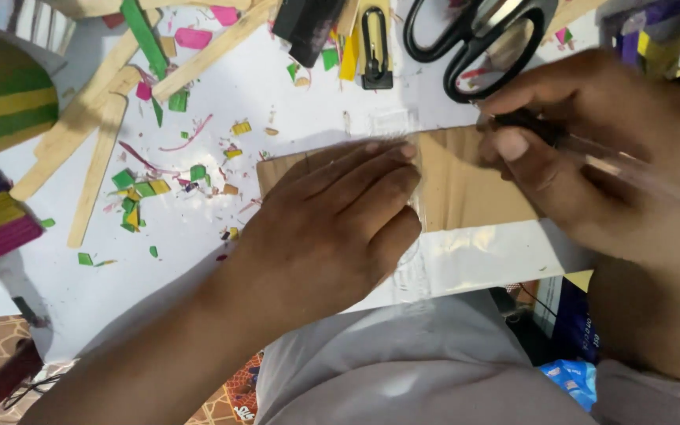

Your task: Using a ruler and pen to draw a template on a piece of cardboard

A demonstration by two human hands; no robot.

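Pressing flat: left hand (332, 216) open on cardboard strip (466, 189) | right hand (584, 149) gripping pen (592, 157) at strip's edge

Bright, even light falling from above; white paper sheet (293, 94) glaring near washed-out. Soft shadow trailing beneath left hand (332, 228) and forearm, spreading toward lower left. Right hand (592, 149) smearing with motion blur; clear pen-like stick (639, 177) in it showing as pale streak. Glossy black scissors (474, 39) catching faint sheen. Scattered coloured paper scraps (139, 193) staying fairly sharp; frame corners softening, slightly dimmer
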